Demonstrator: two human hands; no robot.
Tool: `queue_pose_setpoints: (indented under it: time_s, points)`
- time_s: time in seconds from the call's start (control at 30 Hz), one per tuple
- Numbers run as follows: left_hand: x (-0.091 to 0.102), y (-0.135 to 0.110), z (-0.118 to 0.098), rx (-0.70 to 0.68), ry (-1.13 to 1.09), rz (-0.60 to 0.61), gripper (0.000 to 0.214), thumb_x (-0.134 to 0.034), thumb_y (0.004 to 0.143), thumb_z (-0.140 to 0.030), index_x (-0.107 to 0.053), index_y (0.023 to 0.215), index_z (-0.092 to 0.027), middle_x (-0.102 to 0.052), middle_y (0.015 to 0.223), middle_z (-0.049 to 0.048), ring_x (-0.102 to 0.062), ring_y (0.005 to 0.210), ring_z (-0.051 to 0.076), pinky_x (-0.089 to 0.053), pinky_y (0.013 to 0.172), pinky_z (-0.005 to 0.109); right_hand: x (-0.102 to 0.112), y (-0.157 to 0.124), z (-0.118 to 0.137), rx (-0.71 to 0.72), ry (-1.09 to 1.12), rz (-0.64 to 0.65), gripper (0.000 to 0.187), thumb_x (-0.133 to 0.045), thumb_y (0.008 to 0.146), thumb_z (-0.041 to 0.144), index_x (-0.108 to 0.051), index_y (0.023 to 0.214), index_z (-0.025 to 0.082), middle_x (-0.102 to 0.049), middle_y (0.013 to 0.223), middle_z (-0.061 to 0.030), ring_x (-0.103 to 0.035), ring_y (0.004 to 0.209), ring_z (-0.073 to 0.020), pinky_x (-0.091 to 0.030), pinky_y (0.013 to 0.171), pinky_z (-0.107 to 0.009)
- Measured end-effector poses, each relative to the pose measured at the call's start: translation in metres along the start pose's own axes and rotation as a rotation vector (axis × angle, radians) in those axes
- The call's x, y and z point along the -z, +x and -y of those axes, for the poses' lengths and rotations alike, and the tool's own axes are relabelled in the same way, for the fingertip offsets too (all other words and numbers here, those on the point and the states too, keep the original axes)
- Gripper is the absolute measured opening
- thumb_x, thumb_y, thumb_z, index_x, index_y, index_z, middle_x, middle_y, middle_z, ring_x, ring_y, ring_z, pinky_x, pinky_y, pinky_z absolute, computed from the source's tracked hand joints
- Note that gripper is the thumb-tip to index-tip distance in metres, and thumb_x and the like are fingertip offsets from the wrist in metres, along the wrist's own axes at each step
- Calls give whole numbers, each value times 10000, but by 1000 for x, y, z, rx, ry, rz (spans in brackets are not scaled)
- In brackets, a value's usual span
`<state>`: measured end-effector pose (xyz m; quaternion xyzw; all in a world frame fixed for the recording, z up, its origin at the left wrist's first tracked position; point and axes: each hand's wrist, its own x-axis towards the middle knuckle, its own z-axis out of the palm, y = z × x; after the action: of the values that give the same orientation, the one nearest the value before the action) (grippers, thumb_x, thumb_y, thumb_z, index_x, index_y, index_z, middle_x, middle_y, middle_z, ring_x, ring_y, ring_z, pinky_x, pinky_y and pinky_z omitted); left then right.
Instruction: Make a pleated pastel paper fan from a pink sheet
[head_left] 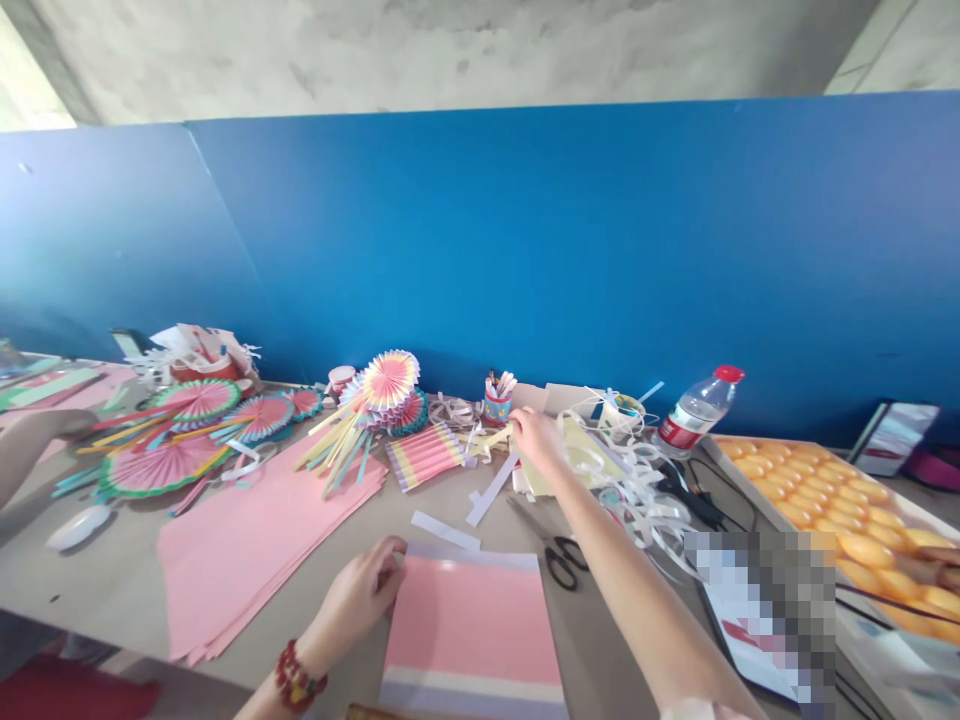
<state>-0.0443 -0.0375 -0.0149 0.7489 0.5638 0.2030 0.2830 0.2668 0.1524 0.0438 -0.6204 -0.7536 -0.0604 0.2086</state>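
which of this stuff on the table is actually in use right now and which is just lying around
In use: pink striped sheet, touched by the left hand; yellow paper pieces, at the right hand.
Lying about: scissors; water bottle; pen cup; folded paper fans; pink paper stack; orange tray.

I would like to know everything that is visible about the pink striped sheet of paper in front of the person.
The pink sheet is rectangular paper, pink across the middle with pale lavender and white bands along its near and far edges. It lies flat on the grey table, front centre. The left hand has its fingers on the far left corner.
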Motion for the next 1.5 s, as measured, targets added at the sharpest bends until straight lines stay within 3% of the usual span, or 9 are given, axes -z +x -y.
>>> queue_pose_setpoints:
  time_s: [0.17,0.3,0.43,0.53,0.6,0.73,0.9,1.3,1.5]
  points:
    - [2,4,-4,48,256,-26,329,-468,884,-268,-516,1208,-235,-624,688,-7,-616,645,186,-347,573,232,55,-26,-8,35,-38,-143,301,-410,931,150,-669,1084,175,-646,1075,-124,-550,1003,-257,-357,893,-369]
    - [21,22,-15,-36,240,-135,296,-446,936,-345,-545,1189,-229,-655,917,45,-628,706,170,-442,661,259,93,-58,1,180,72,-379,268,-427,949,204,-692,993,197,-671,953,-86,-580,923,-232,-406,883,-364]
    - [38,49,-43,-321,99,-328,381,-492,940,-373,-497,1296,-239,-498,1343,110,-511,1215,254,-420,1001,362,115,-84,27,310,388,-264,219,-465,954,238,-683,967,223,-667,955,-61,-617,905,-192,-473,825,-314]
    - [43,66,-62,-417,-5,-339,554,-596,888,-421,-420,1379,-235,-409,1444,126,-374,1343,292,-352,1081,427,122,-97,43,286,578,-190,175,-502,945,242,-677,954,227,-670,909,-45,-628,856,-179,-493,779,-302]
    - [43,72,-68,-412,-126,-245,509,-629,864,-436,-490,1306,-225,-498,1363,120,-469,1255,282,-417,1011,392,122,-103,47,244,670,-151,155,-523,934,246,-677,951,226,-674,899,-43,-632,841,-179,-500,761,-299]
    - [44,69,-67,-270,-430,28,301,-612,873,-448,-601,1005,-178,-662,895,47,-621,818,177,-480,716,263,115,-114,42,135,790,-125,126,-569,907,271,-682,931,222,-682,912,-48,-643,841,-182,-516,750,-285]
    - [45,58,-54,-158,-718,69,273,-634,866,-419,-562,905,-158,-631,730,4,-573,672,114,-432,646,223,106,-126,35,-30,904,-66,133,-616,868,315,-690,920,218,-701,883,-41,-660,782,-173,-533,742,-275]
    - [40,30,-29,-1,-554,16,246,-588,883,-407,-559,863,-164,-688,769,24,-624,702,139,-446,659,239,65,-164,40,-97,889,141,143,-581,872,310,-683,890,212,-700,851,-28,-637,753,-168,-490,708,-263]
    - [30,27,-9,-76,-293,-40,249,-558,889,-389,-615,798,-164,-631,824,22,-575,746,139,-434,665,228,49,-174,39,-121,810,238,130,-559,852,271,-674,875,216,-700,828,-10,-633,753,-166,-470,724,-263]
